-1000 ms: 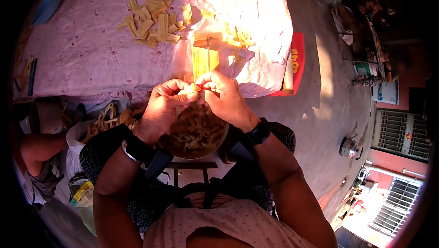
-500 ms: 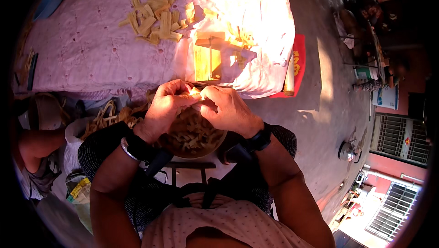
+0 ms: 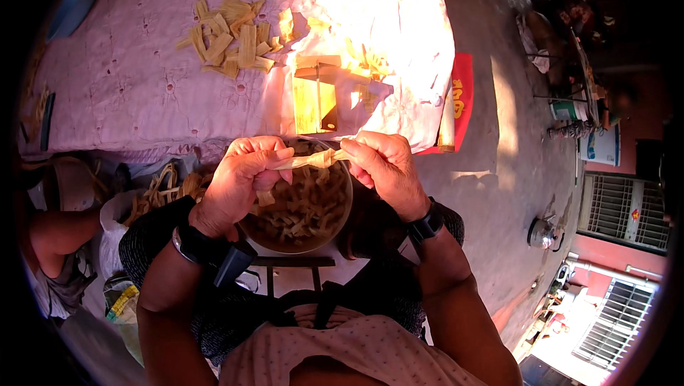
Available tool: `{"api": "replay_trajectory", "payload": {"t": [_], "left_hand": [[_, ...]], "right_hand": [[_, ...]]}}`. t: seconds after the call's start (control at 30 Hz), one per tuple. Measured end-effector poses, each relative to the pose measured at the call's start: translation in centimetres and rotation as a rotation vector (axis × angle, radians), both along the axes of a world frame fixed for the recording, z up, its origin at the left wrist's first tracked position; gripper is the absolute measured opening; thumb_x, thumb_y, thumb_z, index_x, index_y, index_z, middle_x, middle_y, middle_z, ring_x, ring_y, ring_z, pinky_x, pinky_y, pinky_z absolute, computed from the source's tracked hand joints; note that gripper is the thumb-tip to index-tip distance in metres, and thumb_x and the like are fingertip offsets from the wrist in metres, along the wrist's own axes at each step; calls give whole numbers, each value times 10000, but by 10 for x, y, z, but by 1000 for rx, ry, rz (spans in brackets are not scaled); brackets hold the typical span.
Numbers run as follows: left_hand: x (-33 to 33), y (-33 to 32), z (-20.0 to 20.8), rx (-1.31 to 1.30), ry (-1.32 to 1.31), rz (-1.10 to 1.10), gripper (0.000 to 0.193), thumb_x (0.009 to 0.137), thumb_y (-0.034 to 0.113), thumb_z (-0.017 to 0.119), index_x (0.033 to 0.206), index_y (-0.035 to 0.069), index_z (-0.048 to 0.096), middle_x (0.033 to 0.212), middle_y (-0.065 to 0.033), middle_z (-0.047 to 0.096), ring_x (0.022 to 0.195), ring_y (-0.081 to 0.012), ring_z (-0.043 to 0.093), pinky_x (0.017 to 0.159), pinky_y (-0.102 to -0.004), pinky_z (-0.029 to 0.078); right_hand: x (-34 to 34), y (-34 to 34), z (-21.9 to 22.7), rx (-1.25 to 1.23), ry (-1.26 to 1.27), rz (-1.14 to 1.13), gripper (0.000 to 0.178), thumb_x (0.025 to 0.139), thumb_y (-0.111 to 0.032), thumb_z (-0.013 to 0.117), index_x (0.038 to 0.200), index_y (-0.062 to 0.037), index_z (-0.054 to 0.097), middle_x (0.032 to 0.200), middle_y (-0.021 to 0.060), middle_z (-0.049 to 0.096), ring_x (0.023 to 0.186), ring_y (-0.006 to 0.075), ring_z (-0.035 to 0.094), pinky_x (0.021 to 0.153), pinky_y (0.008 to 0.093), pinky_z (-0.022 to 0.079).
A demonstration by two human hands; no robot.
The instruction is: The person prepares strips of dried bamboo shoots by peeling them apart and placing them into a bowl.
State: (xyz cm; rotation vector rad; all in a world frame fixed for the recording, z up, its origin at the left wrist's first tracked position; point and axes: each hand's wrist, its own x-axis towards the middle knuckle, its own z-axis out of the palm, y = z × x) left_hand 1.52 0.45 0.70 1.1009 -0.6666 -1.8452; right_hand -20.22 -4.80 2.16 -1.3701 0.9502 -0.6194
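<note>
My left hand (image 3: pixel 244 178) and my right hand (image 3: pixel 385 169) pinch opposite ends of a pale yellow strip (image 3: pixel 320 159), stretched level between them with a knot or fold in its middle. A loose end hangs below my left fingers. Beneath lies a round bowl (image 3: pixel 350 204) on my lap side, holding many short, knotted-looking pale pieces (image 3: pixel 303 204). Just beyond my hands, at the table's near edge, stands a small wooden box-like stand (image 3: pixel 308 101). Flat cut strips (image 3: pixel 231 37) lie in a loose pile farther back.
A pink quilted cloth (image 3: pixel 128 80) covers the table, brightly sunlit at right. A blue basin (image 3: pixel 75 3) sits at far left. More long strips (image 3: pixel 165 186) fill a white sack (image 3: pixel 114 226) beside my left leg. Another person's leg (image 3: pixel 64 233) shows at left. A kettle (image 3: pixel 543 233) stands on the floor.
My hands, close together around the strip before, have drawn apart sideways. The strip is now pulled out between them, with its knot showing. The view has shifted slightly.
</note>
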Motion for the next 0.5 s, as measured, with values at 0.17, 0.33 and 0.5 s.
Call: {"api": "replay_trajectory", "payload": {"t": [0.17,0.33,0.5], "left_hand": [[3,0,-4,138,102,25,206,834,110,559,650,58,481,566,25,450,440,-22,249,425,-195,184],[1,5,-12,85,118,-33,182,853,147,576,701,46,569,574,52,480,467,-12,288,447,-200,206],[-5,10,-10,-88,-132,13,160,848,133,559,713,47,553,618,28,520,521,-12,332,491,-188,229]], "right_hand": [[3,-1,-13,-209,-52,135,227,829,-199,686,830,-30,535,626,7,551,543,46,479,491,219,383],[17,4,-17,-340,-37,203,274,755,-125,742,941,-40,561,845,33,600,778,84,572,701,248,469],[22,6,-22,-240,-111,176,192,774,-53,701,909,-26,568,784,30,614,653,72,585,600,223,481]]}}
